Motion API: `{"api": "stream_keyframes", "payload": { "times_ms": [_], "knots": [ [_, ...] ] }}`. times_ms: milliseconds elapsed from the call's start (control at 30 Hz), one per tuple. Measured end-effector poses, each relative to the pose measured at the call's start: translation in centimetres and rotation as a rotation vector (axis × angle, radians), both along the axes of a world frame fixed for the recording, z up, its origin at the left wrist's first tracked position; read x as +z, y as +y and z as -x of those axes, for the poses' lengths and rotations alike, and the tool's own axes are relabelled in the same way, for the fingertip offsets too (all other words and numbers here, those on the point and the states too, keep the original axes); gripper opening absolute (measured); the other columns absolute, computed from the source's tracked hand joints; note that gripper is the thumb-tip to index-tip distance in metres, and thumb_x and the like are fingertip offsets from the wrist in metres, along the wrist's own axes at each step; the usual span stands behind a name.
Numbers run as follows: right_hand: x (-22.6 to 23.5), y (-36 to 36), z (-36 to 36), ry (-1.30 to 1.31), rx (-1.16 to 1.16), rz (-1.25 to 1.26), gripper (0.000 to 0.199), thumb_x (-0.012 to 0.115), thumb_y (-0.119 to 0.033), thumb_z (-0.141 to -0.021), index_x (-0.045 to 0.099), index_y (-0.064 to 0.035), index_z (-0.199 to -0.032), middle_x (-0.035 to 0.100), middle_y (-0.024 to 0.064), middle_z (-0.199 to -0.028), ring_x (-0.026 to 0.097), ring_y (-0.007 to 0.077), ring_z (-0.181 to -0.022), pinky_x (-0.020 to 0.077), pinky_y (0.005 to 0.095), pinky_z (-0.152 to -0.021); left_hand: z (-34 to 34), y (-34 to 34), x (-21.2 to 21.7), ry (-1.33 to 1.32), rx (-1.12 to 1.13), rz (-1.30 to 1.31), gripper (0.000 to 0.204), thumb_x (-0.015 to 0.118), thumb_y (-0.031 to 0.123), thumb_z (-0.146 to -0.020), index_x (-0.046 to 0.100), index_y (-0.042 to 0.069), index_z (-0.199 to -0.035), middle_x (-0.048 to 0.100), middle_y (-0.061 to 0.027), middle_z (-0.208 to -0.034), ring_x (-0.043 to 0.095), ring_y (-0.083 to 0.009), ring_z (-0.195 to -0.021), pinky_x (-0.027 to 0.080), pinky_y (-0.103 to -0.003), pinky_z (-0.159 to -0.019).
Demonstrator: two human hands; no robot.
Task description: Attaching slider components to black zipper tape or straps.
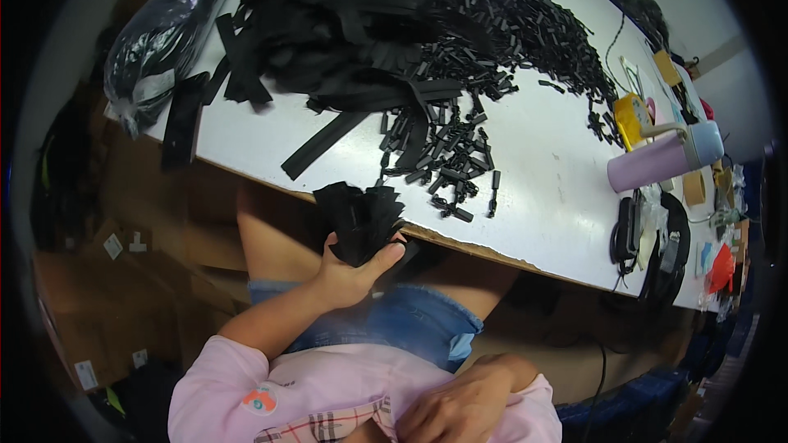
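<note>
My left hand [355,272] is closed round a bundle of black fabric strips [359,217], held upright just off the table's near edge, above my lap. The strips' ends fan out at the top. Against my chest, by the plaid trim [332,425] of my pink top, is my right hand [460,406]. Its fingers are curled and their tips are out of sight. Past the bundle lies a loose heap of small black pieces that look like cord pulls [451,152]. A large tangled pile of black strips [345,41] lies behind them.
A bigger mound of the small pulls [525,16] spreads over the white table [542,189]. A plastic-wrapped black bundle [172,29] lies at the left. To the right are a lilac bottle [648,162] and a yellow tape roll [630,115]. Cardboard boxes [107,295] stand at lower left.
</note>
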State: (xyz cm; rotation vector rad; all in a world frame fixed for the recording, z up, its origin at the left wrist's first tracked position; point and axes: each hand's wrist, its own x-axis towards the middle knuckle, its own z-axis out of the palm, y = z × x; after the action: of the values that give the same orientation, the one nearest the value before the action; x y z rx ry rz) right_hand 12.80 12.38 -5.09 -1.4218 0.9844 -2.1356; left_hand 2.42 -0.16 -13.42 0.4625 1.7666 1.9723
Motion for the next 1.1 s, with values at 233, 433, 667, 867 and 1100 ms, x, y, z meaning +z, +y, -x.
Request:
{"api": "stream_keyframes", "payload": {
  "times_ms": [233,433,667,867,1100],
  "knots": [
    [1.3,-0.7,1.1,0.029,-0.142,0.059,0.032,0.037,-0.016,-0.087,0.047,0.0005,-0.062,0.045,0.0151,-0.064,0.047,0.0316,-0.06,0.0391,0.0381,-0.055,0.1,0.1,0.2,0.056,0.038,-0.006,0.012,0.06,0.01,-0.077,0.057,0.002,-0.087,0.056,-0.0006,-0.08,0.051,-0.0082,-0.074,0.041,-0.021,-0.067],
    [0.1,-0.8,-0.2,-0.047,-0.164,0.109,0.033,0.037,-0.015,-0.087,0.046,0.0004,-0.059,0.045,0.0156,-0.064,0.048,0.0318,-0.062,0.04,0.0384,-0.058,0.5,-0.5,0.0,0.089,0.1,-0.011,0.014,0.059,0.009,-0.078,0.055,0.002,-0.089,0.053,-0.0009,-0.083,0.048,-0.0087,-0.076,0.039,-0.021,-0.069],
    [-3.8,4.3,-0.4,-0.028,-0.78,-0.332,0.006,0.054,-0.007,-0.072,0.055,-0.0011,-0.07,0.055,0.0113,-0.071,0.053,0.0252,-0.062,0.0415,0.0333,-0.058,0.6,-0.2,-0.3,0.108,0.171,-0.049,0.012,0.058,0.006,-0.077,0.054,0.001,-0.088,0.051,-0.0004,-0.082,0.047,-0.0079,-0.074,0.039,-0.02,-0.067],
    [-5.9,7.5,6.3,0.269,-1.975,-1.157,0.018,0.061,-0.001,-0.063,0.058,-0.006,-0.079,0.053,0.0072,-0.077,0.048,0.0219,-0.068,0.0389,0.0312,-0.06,0.3,0.2,0.1,-0.016,0.074,-0.031,0.014,0.057,0.006,-0.077,0.054,0.002,-0.09,0.052,-0.0003,-0.083,0.047,-0.0069,-0.075,0.039,-0.02,-0.067],
    [-6.7,7.8,7.4,0.467,-1.88,-1.38,0.016,0.061,0.0,-0.061,0.057,-0.0053,-0.076,0.052,0.0057,-0.072,0.047,0.0211,-0.066,0.0376,0.0316,-0.06,0.4,0.7,0.1,-0.052,0.062,-0.033,0.014,0.057,0.006,-0.077,0.054,0.002,-0.09,0.052,0.0001,-0.082,0.048,-0.0064,-0.074,0.04,-0.02,-0.067]
  ]
}}
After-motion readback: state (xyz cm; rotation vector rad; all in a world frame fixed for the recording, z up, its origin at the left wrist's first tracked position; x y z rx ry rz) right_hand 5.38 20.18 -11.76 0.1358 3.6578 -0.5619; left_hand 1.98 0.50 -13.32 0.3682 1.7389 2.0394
